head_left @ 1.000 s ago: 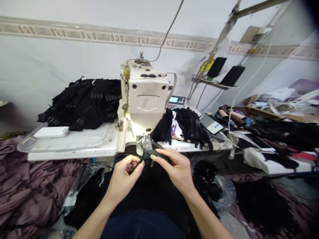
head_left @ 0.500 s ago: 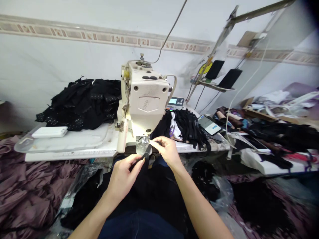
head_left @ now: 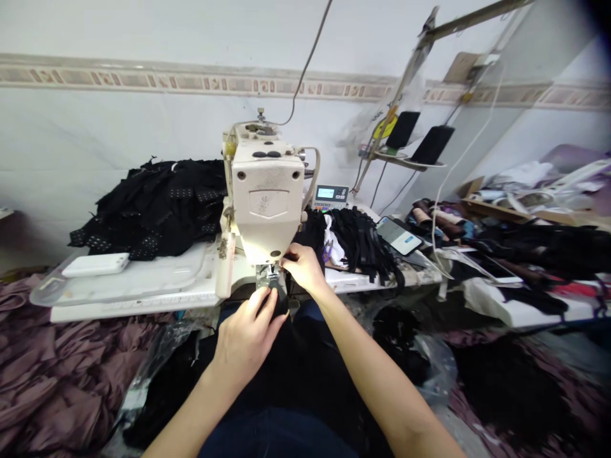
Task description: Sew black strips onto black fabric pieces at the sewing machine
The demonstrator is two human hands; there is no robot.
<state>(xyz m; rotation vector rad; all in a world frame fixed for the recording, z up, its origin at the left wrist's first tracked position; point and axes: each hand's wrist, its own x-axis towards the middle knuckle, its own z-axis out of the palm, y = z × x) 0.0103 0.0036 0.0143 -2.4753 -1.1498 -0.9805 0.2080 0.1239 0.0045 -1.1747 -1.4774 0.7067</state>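
Note:
A cream sewing machine (head_left: 268, 203) faces me, its lamp lighting the metal presser foot (head_left: 273, 270). My left hand (head_left: 248, 331) is closed on a black fabric piece (head_left: 279, 302), its fingertips pressing the cloth just in front of the foot. The fabric's far end runs in under the needle area. Close beside the foot on its right is my right hand (head_left: 305, 267), thumb and fingers pinched together below the machine head. Whatever lies between those fingertips is too small and shaded to make out.
Left of the machine, a black fabric pile (head_left: 162, 203) sits behind a white box (head_left: 95, 264) on a clear plastic tray (head_left: 157, 280). To the right are black straps (head_left: 358, 235), purple snips (head_left: 327, 250), a phone (head_left: 400, 235) and thread cones (head_left: 432, 145). Mauve cloth (head_left: 62, 369) lies lower left.
My left hand has pushed the black fabric forward to the presser foot. My right hand has shifted up and in beside the needle area. The view has swung slightly right.

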